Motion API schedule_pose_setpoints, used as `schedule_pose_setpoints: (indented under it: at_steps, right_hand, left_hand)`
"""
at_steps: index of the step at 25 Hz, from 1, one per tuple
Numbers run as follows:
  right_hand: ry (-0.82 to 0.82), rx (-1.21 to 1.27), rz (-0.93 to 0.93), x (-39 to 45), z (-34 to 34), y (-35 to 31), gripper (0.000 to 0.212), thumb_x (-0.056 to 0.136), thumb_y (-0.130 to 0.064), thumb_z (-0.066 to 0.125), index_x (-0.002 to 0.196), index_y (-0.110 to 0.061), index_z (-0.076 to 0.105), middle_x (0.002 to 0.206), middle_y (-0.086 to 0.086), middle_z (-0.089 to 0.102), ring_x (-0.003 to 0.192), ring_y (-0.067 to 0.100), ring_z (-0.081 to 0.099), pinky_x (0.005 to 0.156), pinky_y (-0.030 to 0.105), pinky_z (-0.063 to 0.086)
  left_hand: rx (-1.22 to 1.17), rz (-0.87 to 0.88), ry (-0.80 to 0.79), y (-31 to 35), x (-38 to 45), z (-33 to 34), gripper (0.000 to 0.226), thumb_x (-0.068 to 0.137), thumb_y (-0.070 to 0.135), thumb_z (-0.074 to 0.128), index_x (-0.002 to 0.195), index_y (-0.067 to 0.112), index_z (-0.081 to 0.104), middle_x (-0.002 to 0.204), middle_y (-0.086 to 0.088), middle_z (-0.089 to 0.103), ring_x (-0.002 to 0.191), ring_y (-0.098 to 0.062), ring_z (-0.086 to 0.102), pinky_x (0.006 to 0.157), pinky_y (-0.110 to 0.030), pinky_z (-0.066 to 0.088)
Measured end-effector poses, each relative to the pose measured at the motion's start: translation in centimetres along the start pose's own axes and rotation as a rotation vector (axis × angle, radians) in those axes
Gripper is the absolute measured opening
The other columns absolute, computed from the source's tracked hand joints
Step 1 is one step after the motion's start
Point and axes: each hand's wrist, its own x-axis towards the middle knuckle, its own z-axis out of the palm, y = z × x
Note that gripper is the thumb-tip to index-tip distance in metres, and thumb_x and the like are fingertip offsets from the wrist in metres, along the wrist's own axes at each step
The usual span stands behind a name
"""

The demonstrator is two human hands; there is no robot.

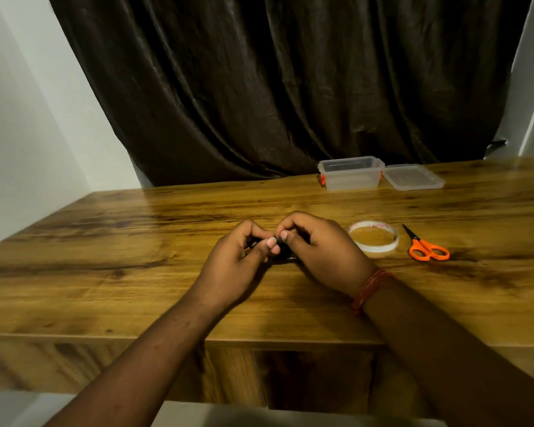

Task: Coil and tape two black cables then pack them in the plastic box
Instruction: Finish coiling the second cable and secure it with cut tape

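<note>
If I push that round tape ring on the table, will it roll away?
Probably not: the tape roll lies flat on the table, so it would likely slide. Stood on edge, it could roll. It looks thin and hollow, so probably light.

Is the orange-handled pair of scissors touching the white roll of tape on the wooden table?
Apart. The head view shows the orange-handled scissors lying right of the white roll of tape, with a strip of bare wooden table visible between them.
</note>
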Motion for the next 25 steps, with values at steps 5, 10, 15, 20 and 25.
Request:
schedule_pose_setpoints:
  at_steps: [5, 10, 15, 20, 25]
  right_hand:
    - [0.156, -0.064, 0.011, 0.3, -0.3, 0.3, 0.013, 0.096, -0.021, 0.055, 0.094, -0.025, 0.067, 0.09, -0.013, 0.066, 0.083, 0.0, 0.058, 0.065, 0.011, 0.042]
    - [0.24, -0.321, -0.056, 0.6, -0.6, 0.7, 0.015, 0.097, -0.02, 0.052, 0.102, -0.02, 0.066, 0.102, -0.006, 0.062, 0.091, 0.008, 0.053, 0.072, 0.014, 0.041]
    - [0.215, -0.631, -0.205, 0.7, 0.0, 0.3, 0.011, 0.093, -0.019, 0.055, 0.099, -0.016, 0.064, 0.097, 0.003, 0.06, 0.093, 0.021, 0.054, 0.074, 0.033, 0.044]
    - [0.141, -0.816, -0.313, 0.5, 0.5, 0.1, 0.012, 0.082, -0.019, 0.067, 0.092, -0.017, 0.061, 0.092, 0.003, 0.06, 0.089, 0.024, 0.055, 0.074, 0.037, 0.047]
    - [0.12, -0.81, -0.36, 0.2, 0.4, -0.2, 0.008, 0.087, -0.026, 0.059, 0.09, -0.019, 0.063, 0.089, 0.0, 0.06, 0.086, 0.021, 0.053, 0.073, 0.035, 0.045]
  left_hand:
    - [-0.181, -0.125, 0.021, 0.0, 0.3, 0.0, 0.005, 0.088, 0.02, 0.071, 0.088, 0.023, 0.067, 0.086, 0.0, 0.07, 0.093, -0.031, 0.066, 0.09, -0.067, 0.05]
    - [-0.164, -0.131, -0.004, 0.5, 0.2, -0.2, 0.006, 0.088, 0.015, 0.071, 0.088, 0.021, 0.068, 0.096, -0.008, 0.071, 0.1, -0.035, 0.066, 0.089, -0.065, 0.052]
    - [0.132, 0.018, -0.072, 1.2, -0.4, 0.4, 0.008, 0.091, 0.012, 0.069, 0.087, 0.019, 0.066, 0.086, 0.002, 0.071, 0.082, -0.018, 0.068, 0.074, -0.051, 0.057]
    - [0.241, 0.082, -0.031, 1.2, -0.2, 0.4, 0.011, 0.09, 0.012, 0.069, 0.085, 0.02, 0.064, 0.084, 0.009, 0.072, 0.08, -0.005, 0.067, 0.07, -0.033, 0.056]
    - [0.232, 0.06, 0.038, 1.2, 0.0, 0.3, 0.006, 0.09, 0.009, 0.069, 0.087, 0.012, 0.065, 0.08, 0.009, 0.07, 0.077, 0.0, 0.064, 0.068, -0.023, 0.052]
